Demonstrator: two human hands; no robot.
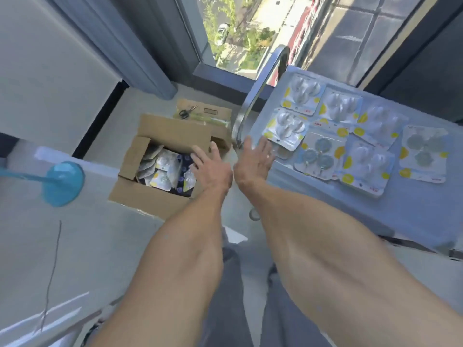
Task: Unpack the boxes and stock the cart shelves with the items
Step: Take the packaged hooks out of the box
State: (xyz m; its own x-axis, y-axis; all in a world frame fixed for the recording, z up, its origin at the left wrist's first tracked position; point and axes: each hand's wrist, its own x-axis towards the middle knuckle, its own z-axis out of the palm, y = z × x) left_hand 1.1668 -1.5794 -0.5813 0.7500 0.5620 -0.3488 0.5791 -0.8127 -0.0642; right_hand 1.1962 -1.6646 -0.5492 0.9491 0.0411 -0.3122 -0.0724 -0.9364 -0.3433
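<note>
While both hands hover empty, the step in hand appears to be fetching more packets from the open box (pixel 160 169). Left hand (pixel 213 171) — fingers straight, grip open, holding nothing — sits over the box's right edge; right hand (pixel 253 164), likewise spread and empty, hangs between box and cart shelf (pixel 288 204). Loose packets (pixel 162 171) lie at nine o'clock from the left hand, close by. Recommended: take a few flat packets together, then lay them at three o'clock beside the blister packs (pixel 363 169) already laid out — no overlap.
</note>
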